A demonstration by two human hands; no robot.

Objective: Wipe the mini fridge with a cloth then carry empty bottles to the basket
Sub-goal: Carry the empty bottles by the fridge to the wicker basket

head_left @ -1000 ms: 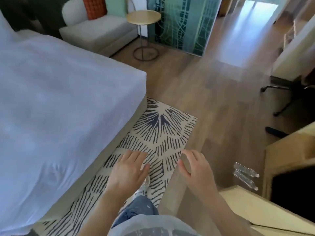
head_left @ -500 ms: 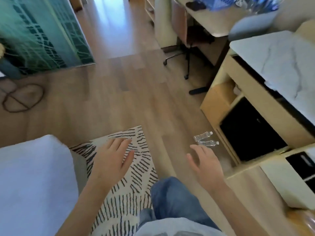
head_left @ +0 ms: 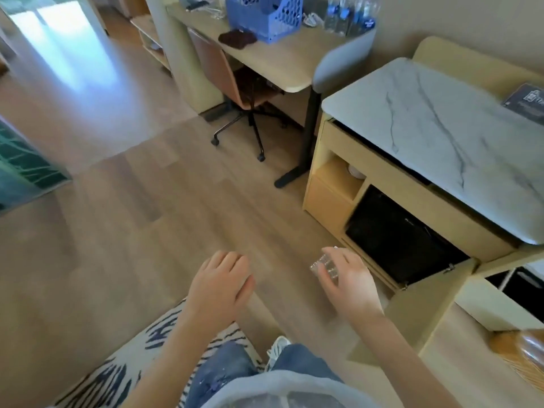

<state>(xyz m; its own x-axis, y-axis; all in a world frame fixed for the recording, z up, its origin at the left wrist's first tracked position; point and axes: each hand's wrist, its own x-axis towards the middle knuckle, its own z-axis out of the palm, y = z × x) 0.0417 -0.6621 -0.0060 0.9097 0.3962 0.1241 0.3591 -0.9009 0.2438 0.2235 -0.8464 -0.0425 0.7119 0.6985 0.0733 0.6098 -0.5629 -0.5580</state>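
Bottles [head_left: 323, 265]: maybe two, blurred, under right hand [head_left: 348, 282], grip unclear; left hand [head_left: 220, 282] empty, fingers loose.

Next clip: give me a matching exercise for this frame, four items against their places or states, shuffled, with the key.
Items:
1. blue basket
2. dark cloth
3. office chair
4. right hand

Places or states:
A. tucked under the desk
B. down over a clear bottle on the floor
C. lying on the desk just left of the basket
D. standing on the desk near the wall

Pairs: 1-D, 2-C, 3-A, 4-B
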